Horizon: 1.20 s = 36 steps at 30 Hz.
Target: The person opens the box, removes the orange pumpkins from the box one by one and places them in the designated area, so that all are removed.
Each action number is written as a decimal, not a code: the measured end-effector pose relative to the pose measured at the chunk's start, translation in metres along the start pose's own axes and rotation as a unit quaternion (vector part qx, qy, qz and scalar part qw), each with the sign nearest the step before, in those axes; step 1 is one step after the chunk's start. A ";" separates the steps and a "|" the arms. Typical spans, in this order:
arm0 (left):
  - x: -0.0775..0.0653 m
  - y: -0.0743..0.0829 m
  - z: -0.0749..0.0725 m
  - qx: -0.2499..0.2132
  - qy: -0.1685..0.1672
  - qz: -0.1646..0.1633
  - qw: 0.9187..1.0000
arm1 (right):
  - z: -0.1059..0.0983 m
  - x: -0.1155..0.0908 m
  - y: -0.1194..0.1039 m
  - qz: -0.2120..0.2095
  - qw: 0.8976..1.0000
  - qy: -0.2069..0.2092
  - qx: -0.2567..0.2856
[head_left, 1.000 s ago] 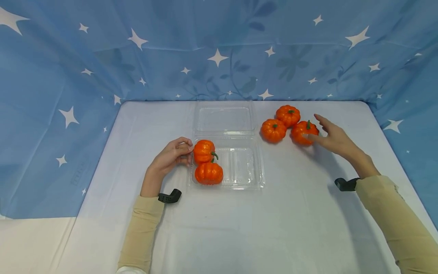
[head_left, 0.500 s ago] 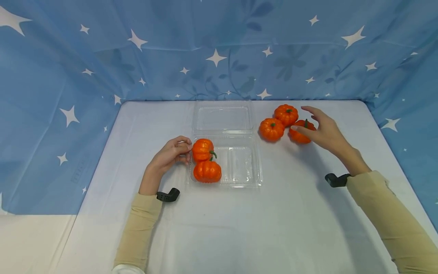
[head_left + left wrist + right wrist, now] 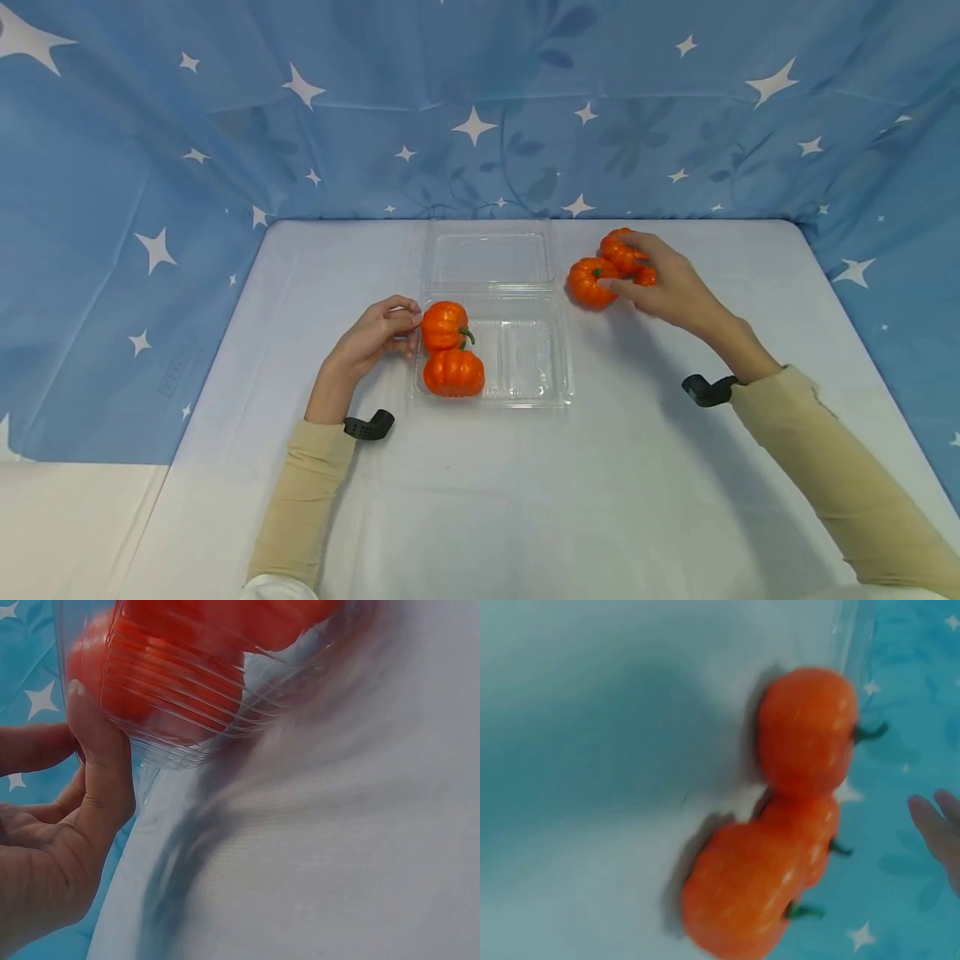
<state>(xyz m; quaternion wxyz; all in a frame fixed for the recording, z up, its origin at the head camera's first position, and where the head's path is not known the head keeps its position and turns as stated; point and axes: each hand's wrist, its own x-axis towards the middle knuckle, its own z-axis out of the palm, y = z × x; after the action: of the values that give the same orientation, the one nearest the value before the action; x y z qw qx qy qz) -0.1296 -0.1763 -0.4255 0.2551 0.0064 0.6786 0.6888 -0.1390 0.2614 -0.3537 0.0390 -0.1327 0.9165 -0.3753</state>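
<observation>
My left hand [image 3: 372,337] pinches the left rim of a clear plastic clamshell container [image 3: 534,354]; in the left wrist view the thumb [image 3: 101,750] lies against its ribbed wall. Two small orange pumpkins with green stems, one farther back [image 3: 444,327] and one nearer [image 3: 453,373], sit in its left part. Over a cluster of three more pumpkins hovers my right hand [image 3: 675,287], thumb and fingers spread. Of these, the left pumpkin [image 3: 587,285] and the back pumpkin [image 3: 615,246] show, while the right pumpkin [image 3: 646,276] is mostly hidden beneath the hand.
The container's lid [image 3: 491,254] lies folded back flat behind it. A white cloth [image 3: 480,500] covers the table. Blue star-patterned fabric [image 3: 360,100] hangs behind and at both sides.
My right hand has moved left across the cluster, from the right pumpkin toward the left and back ones. My left hand keeps its place at the container's rim.
</observation>
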 end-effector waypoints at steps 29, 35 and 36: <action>0.001 -0.003 0.000 0.004 0.005 0.011 1.000 | 0.063 0.022 -0.077 -0.018 0.965 -0.249 0.080; 0.002 -0.004 -0.001 0.001 0.009 0.007 1.000 | 0.079 0.025 -0.088 -0.009 0.949 -0.304 0.082; 0.003 -0.004 -0.001 0.001 0.008 0.007 1.000 | 0.082 0.025 -0.089 -0.010 0.947 -0.312 0.078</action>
<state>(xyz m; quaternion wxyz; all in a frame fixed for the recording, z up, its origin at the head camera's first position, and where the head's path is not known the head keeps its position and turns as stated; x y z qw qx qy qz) -0.1311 -0.1770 -0.4299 0.2448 0.0061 0.6810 0.6901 -0.1300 0.1378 -0.3499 0.3291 -0.2490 0.8249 -0.3864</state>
